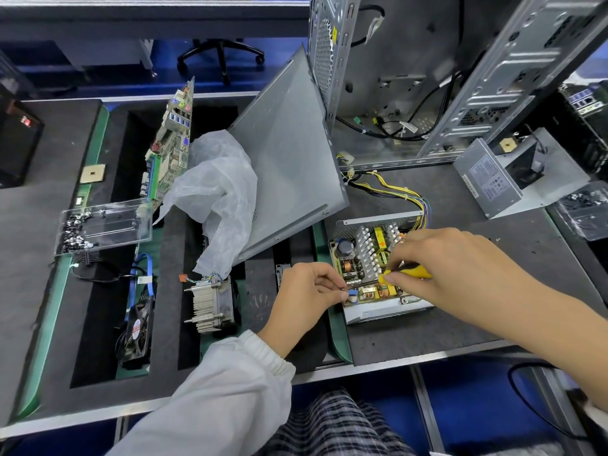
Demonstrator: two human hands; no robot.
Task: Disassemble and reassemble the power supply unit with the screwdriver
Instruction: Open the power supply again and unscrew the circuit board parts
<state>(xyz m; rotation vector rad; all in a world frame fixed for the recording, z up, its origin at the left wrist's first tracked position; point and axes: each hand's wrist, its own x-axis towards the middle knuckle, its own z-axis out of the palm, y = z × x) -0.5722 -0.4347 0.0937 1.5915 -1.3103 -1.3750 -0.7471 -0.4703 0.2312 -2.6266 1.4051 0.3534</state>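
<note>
The open power supply unit (pixel 365 248) lies on the dark mat, lid off, showing heatsinks, a capacitor and coils. Its yellow and black cable bundle (pixel 399 192) runs out the back. My right hand (pixel 441 261) grips the yellow-handled screwdriver (pixel 409 273) over the unit's front right part. The shaft (pixel 362 283) runs left across the circuit board. My left hand (pixel 309 289) pinches the shaft's tip end at the unit's front left corner. The power supply's grey cover (pixel 503 179) rests at the back right.
A grey case side panel (pixel 289 166) leans beside an open computer case (pixel 411 77). A motherboard (pixel 171 143) stands on edge to the left, with a plastic bag (pixel 217 192). Also there: a clear screw tray (pixel 105 225), a heatsink (pixel 210 301) and a fan (pixel 138 330).
</note>
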